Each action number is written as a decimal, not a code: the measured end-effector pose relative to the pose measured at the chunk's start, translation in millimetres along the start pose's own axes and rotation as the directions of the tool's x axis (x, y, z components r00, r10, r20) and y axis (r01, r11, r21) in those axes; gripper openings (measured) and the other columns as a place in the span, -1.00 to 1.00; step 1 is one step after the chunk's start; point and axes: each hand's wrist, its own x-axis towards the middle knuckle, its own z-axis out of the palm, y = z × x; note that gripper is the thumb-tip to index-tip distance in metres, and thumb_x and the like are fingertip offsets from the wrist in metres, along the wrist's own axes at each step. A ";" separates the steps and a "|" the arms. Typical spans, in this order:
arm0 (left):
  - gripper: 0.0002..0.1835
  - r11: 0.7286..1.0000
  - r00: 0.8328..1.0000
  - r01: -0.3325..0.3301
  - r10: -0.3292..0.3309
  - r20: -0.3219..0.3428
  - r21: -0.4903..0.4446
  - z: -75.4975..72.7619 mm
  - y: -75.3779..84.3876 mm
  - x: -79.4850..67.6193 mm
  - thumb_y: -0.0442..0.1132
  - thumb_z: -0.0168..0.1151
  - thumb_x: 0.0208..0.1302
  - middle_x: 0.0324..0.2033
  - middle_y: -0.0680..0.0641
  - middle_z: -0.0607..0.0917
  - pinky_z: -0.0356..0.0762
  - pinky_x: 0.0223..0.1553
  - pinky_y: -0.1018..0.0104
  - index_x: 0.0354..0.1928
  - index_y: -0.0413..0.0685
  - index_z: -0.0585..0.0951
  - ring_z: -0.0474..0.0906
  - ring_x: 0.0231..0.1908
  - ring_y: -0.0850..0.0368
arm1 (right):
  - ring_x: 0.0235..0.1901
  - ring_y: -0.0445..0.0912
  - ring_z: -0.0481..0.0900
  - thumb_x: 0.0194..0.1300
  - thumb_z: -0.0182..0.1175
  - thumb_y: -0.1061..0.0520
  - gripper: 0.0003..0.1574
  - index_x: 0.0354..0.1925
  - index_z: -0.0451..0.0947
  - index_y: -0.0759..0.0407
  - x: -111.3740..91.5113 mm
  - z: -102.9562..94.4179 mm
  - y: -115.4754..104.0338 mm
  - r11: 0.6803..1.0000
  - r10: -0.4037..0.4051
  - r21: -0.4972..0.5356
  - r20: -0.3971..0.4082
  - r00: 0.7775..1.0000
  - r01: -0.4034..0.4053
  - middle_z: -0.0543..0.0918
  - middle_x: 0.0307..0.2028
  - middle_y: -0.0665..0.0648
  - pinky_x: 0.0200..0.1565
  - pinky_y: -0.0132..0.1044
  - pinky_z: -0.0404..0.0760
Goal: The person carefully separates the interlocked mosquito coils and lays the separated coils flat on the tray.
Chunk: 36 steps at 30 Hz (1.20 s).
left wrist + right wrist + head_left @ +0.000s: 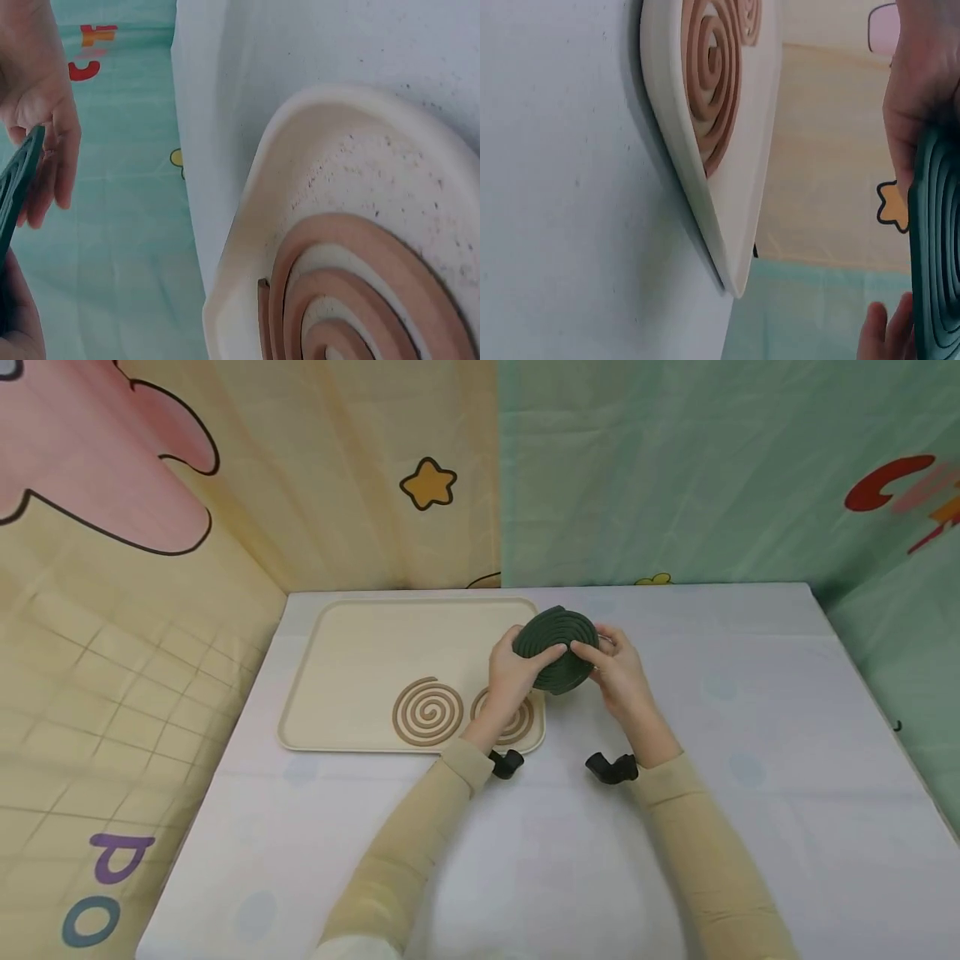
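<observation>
A dark green mosquito coil (pixel 557 628), its rings packed close together, is held up above the tray's right end. My left hand (pixel 512 672) grips its left side, with the thumb across the front face. From the right, my right hand (pixel 622 681) holds it too, thumb tip near the centre and other fingers partly hidden behind. Below lie two brown mosquito coils on the tray: one (pixel 429 713) in plain sight, the other (pixel 519 727) partly covered by my left wrist. In the right wrist view the green coil (pixel 936 247) appears nearly edge-on.
The cream rectangular tray (pixel 360 643) has a raised rim and rests on a white-covered table (pixel 750 693). Small dark specks dot the tray in the left wrist view. Printed curtains (pixel 645 468) stand behind and at the sides.
</observation>
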 end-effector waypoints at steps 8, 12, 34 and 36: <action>-0.55 0.978 0.978 -0.017 -0.027 0.209 0.207 -9.9 3.5 -6.0 -0.04 0.52 0.07 -0.17 -0.06 0.72 0.63 -0.12 0.26 -0.06 -0.06 0.60 0.62 -0.17 0.07 | 0.02 -0.29 0.53 0.37 0.25 0.06 -0.55 0.15 0.57 0.24 -1.7 -9.1 -13.2 0.862 -0.338 -0.352 0.137 0.931 0.365 0.63 0.01 0.02 0.19 -0.31 0.53; -0.54 0.980 0.976 -0.012 -0.031 0.213 0.197 -13.1 4.6 -9.6 -0.07 0.53 0.06 -0.12 -0.09 0.73 0.63 -0.06 0.21 -0.01 -0.06 0.62 0.64 -0.11 0.04 | -0.12 -0.33 0.55 0.36 0.26 0.06 -0.66 -0.01 0.67 0.25 -2.8 -10.6 -16.2 0.802 -0.388 -0.433 0.148 0.910 0.412 0.61 -0.19 -0.14 0.00 -0.51 0.56; -0.55 0.985 0.994 -0.035 0.018 -0.104 -0.171 -24.7 -8.4 -17.5 -0.11 0.53 0.05 -0.08 -0.11 0.71 0.60 0.08 0.24 -0.05 -0.16 0.64 0.63 -0.04 0.08 | -0.41 -0.13 0.59 0.34 0.22 0.16 -0.77 -0.19 0.40 0.27 -10.8 -6.3 9.9 0.852 -0.164 -0.477 0.143 0.976 0.214 0.55 -0.39 0.05 -0.28 -0.33 0.57; -0.55 0.989 0.996 -0.027 0.015 -0.089 -0.143 -24.9 -9.7 -18.9 -0.10 0.53 0.05 -0.09 -0.13 0.74 0.61 0.07 0.24 -0.06 -0.18 0.66 0.66 -0.05 0.07 | -0.36 -0.15 0.57 0.32 0.22 0.17 -0.77 -0.18 0.39 0.27 -11.3 -7.2 11.0 0.853 -0.150 -0.481 0.145 0.978 0.202 0.53 -0.36 0.04 -0.23 -0.31 0.56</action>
